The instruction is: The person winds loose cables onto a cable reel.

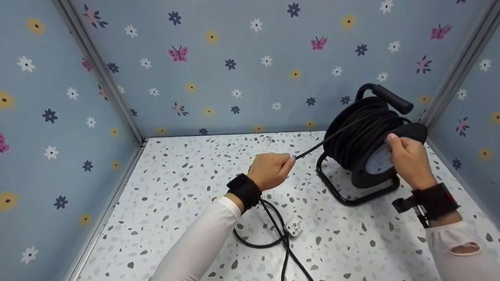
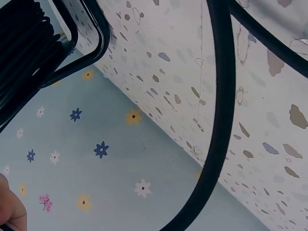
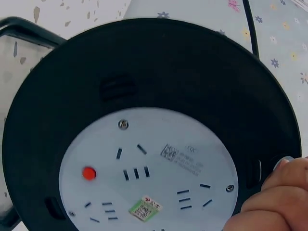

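Note:
A black cable reel (image 1: 355, 144) stands at the right on its tubular frame, wound with black cable. My left hand (image 1: 270, 170) grips the cable (image 1: 313, 149), which runs taut from the reel to my fist. Below that hand the loose cable hangs and loops over the surface, near a white plug (image 1: 294, 227). My right hand (image 1: 411, 161) holds the edge of the reel's near disc, its fingers curled at the rim in the right wrist view. That disc's pale socket plate (image 3: 149, 139) has slots and a red button (image 3: 89, 173). In the left wrist view a bit of hand (image 2: 10, 207) shows at the lower left.
A white speckled surface (image 1: 172, 194) lies under everything. Blue flowered panels (image 1: 247, 73) wall it at the back and both sides, with metal strips at the corners. The reel's carrying handle (image 1: 394, 99) sticks up close to the back panel.

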`<state>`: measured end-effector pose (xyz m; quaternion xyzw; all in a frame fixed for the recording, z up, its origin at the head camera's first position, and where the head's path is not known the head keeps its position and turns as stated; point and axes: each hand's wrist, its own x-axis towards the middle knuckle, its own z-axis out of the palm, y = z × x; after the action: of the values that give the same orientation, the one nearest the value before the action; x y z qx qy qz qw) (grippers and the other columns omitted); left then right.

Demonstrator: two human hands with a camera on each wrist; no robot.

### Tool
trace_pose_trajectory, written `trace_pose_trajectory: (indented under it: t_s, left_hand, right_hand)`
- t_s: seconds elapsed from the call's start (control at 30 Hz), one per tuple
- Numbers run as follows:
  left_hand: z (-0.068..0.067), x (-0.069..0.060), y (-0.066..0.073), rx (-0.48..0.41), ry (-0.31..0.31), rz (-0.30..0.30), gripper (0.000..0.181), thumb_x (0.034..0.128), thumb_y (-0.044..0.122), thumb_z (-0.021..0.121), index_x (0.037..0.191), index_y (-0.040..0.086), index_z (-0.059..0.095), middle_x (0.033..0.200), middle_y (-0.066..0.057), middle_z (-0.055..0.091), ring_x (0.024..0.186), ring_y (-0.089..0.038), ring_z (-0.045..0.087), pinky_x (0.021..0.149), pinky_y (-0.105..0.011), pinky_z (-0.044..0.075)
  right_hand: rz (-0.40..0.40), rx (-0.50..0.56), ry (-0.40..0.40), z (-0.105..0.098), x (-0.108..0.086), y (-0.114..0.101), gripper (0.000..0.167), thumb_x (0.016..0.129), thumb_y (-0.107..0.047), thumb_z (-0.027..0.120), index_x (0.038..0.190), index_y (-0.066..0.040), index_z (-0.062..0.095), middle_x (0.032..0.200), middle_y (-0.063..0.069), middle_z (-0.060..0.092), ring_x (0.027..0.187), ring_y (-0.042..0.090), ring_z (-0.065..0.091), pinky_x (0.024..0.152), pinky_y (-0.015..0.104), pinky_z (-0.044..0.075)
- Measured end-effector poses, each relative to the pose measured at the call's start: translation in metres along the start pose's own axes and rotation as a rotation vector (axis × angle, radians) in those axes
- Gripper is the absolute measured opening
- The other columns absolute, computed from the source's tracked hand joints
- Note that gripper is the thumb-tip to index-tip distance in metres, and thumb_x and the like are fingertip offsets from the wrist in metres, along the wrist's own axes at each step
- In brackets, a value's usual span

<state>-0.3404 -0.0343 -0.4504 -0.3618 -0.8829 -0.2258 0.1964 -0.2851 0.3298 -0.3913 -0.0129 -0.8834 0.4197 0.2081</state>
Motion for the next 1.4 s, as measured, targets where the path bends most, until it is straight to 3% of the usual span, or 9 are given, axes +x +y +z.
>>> trace_pose_trajectory:
  t_s: [0.33,0.53,0.63,0.83,1.0,1.13,1.23,1.33,1.4]
  left_hand:
    - [0.005,0.014,0.015,0.026,-0.051,-0.021,0.045,0.1158,0.031,0.046,0.072,0.019,0.04,0.062,0.01,0.029,0.055,-0.012,0.033,0.056,-0.026,0.025]
    - [0.0,0.014,0.01,-0.021,-0.032,-0.059,0.038,0.111,0.035,0.061,0.079,0.016,0.053,0.066,0.006,0.045,0.057,-0.01,0.036,0.059,-0.027,0.028]
    - [-0.005,0.01,-0.003,-0.105,-0.056,-0.148,0.032,0.107,0.031,0.069,0.082,0.014,0.059,0.071,0.004,0.055,0.06,-0.011,0.041,0.063,-0.028,0.033]
    - [-0.01,-0.006,-0.041,-0.399,-0.191,-0.379,0.012,0.0994,0.012,0.077,0.099,0.005,0.067,0.083,0.001,0.061,0.073,-0.012,0.052,0.073,-0.028,0.042]
    - [-0.011,-0.032,-0.065,-0.523,-0.317,-0.533,0.034,0.0886,-0.005,0.078,0.12,-0.004,0.065,0.087,-0.002,0.062,0.076,-0.014,0.059,0.074,-0.033,0.055]
    - [-0.013,-0.045,-0.071,-0.526,-0.409,-0.619,0.026,0.0899,-0.003,0.075,0.115,-0.007,0.068,0.087,-0.001,0.061,0.074,-0.022,0.066,0.077,-0.043,0.064]
    - [-0.018,-0.045,-0.073,-0.48,-0.43,-0.668,0.008,0.0952,0.002,0.069,0.101,-0.003,0.07,0.086,-0.004,0.065,0.074,-0.026,0.073,0.072,-0.037,0.065]
    - [-0.028,-0.038,-0.074,-0.42,-0.405,-0.712,0.011,0.1051,0.009,0.06,0.102,0.0,0.066,0.092,-0.011,0.067,0.075,-0.028,0.076,0.062,-0.031,0.063]
    - [-0.036,-0.031,-0.075,-0.392,-0.342,-0.733,0.016,0.1117,0.012,0.053,0.113,0.001,0.063,0.101,-0.016,0.068,0.077,-0.029,0.075,0.059,-0.031,0.063]
  right_hand:
    - [0.07,-0.013,0.022,-0.01,0.009,0.005,0.059,0.115,-0.046,0.043,0.079,-0.004,0.063,0.055,-0.014,0.052,0.049,0.011,0.045,0.051,0.031,0.037]
    - [0.043,-0.018,0.015,-0.014,0.009,0.005,0.06,0.115,-0.048,0.041,0.076,-0.006,0.059,0.054,-0.012,0.05,0.05,0.013,0.044,0.052,0.032,0.036]
    - [0.03,-0.018,0.01,-0.014,0.009,0.004,0.059,0.116,-0.048,0.041,0.074,-0.008,0.055,0.054,-0.011,0.049,0.049,0.014,0.042,0.051,0.033,0.035]
    - [0.032,-0.049,0.032,-0.012,0.011,0.006,0.057,0.115,-0.046,0.042,0.073,-0.01,0.054,0.057,-0.009,0.047,0.051,0.013,0.042,0.053,0.033,0.035]
    - [0.019,-0.071,0.043,-0.01,0.011,0.008,0.056,0.116,-0.044,0.042,0.075,-0.009,0.057,0.057,-0.01,0.048,0.052,0.012,0.044,0.055,0.031,0.036]
    - [0.013,-0.083,0.048,-0.009,0.01,0.007,0.055,0.116,-0.043,0.042,0.077,-0.007,0.059,0.058,-0.012,0.049,0.054,0.012,0.045,0.056,0.031,0.037]
    - [0.007,-0.081,0.05,-0.009,0.009,0.006,0.055,0.116,-0.043,0.042,0.077,-0.007,0.058,0.058,-0.011,0.048,0.053,0.013,0.044,0.055,0.031,0.036]
    - [0.003,-0.08,0.051,-0.009,0.008,0.005,0.055,0.116,-0.044,0.042,0.078,-0.006,0.058,0.06,-0.009,0.047,0.054,0.013,0.043,0.055,0.031,0.036]
    - [0.002,-0.08,0.051,-0.01,0.008,0.005,0.055,0.116,-0.043,0.042,0.078,-0.006,0.058,0.06,-0.009,0.045,0.054,0.013,0.042,0.055,0.031,0.035]
